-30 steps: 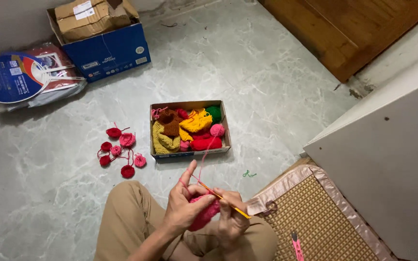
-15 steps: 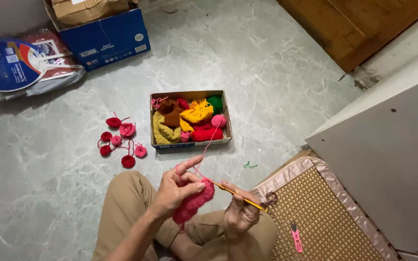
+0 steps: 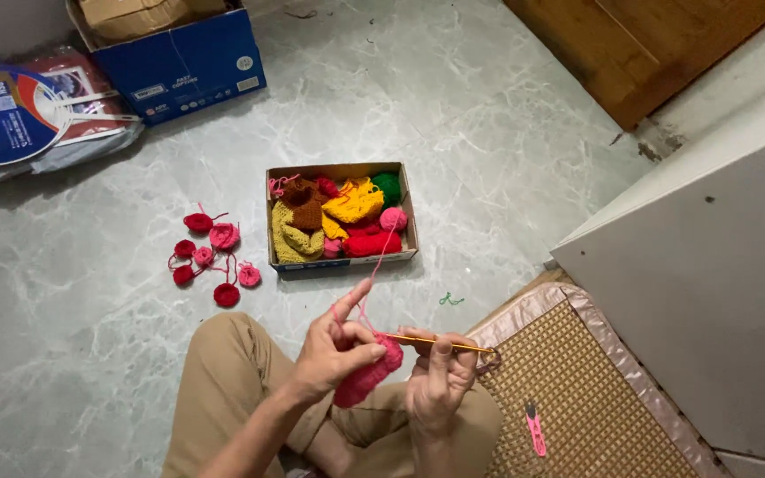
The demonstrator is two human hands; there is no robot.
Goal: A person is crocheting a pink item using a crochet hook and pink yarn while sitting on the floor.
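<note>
Since half a second ago the left hand (image 3: pixel 334 350) has drawn in closer to the right hand (image 3: pixel 440 381), and the hook now lies level between them instead of slanting down to the right. Seen from the head camera, the left hand is clenched around a pink crochet piece (image 3: pixel 367 379), thumb and fingers pinching its upper edge, with the forefinger raised and a pink yarn strand (image 3: pixel 381 257) running over it. The right hand, just beside it, is closed on a slim orange crochet hook (image 3: pixel 440 342), whose tip touches the crochet piece at the left thumb. Both hands hover above the person's lap, over tan trousers (image 3: pixel 223 389). Beyond the left forefinger the strand climbs away to an open cardboard box (image 3: pixel 343 265) on the marble floor (image 3: pixel 489 159), filled with yarn and knitted bits in yellow, brown, red, green and pink. Out past the left hand, beside the box, lie several small red and pink crochet rounds (image 3: pixel 212 252). Close by the right hand a woven mat (image 3: pixel 577 398) with a satin border covers the floor, and a pair of pink thread snips (image 3: pixel 535 431) rests on it. Far beyond the left hand stand a blue carton (image 3: pixel 183 62) and a flat printed package (image 3: pixel 37 111).
</note>
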